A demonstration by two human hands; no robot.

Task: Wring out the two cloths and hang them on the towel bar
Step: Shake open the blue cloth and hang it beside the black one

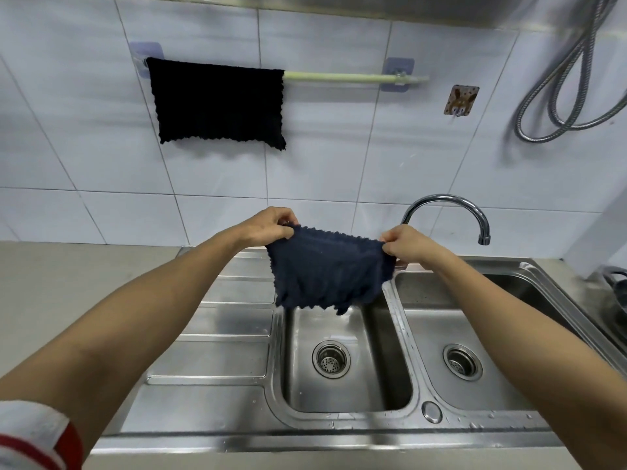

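At the far left, a flat beige countertop (68, 283) runs beside the ribbed drainboard of a stainless steel double sink (237, 442). On the white tiled wall above, a black rectangular cloth (219, 103) hangs over the left end of a pale green towel bar (339, 77), which is held by two bluish adhesive brackets; the bar's right stretch is bare. Below, two bare forearms reach forward over the sink. The left hand (268, 227) pinches the upper left corner of a dark navy waffle-textured cloth (327, 269), and the right hand (409, 244) pinches its upper right corner, so the hands are apart with the cloth spread open between them. The cloth hangs in the air above the back of the left basin. Both basins hold nothing but their round metal drain strainers. A curved chrome tap (451, 208) arches over the right basin. On the wall further right are a small brown patterned hook (460, 100) and a looped metal shower hose (570, 79).
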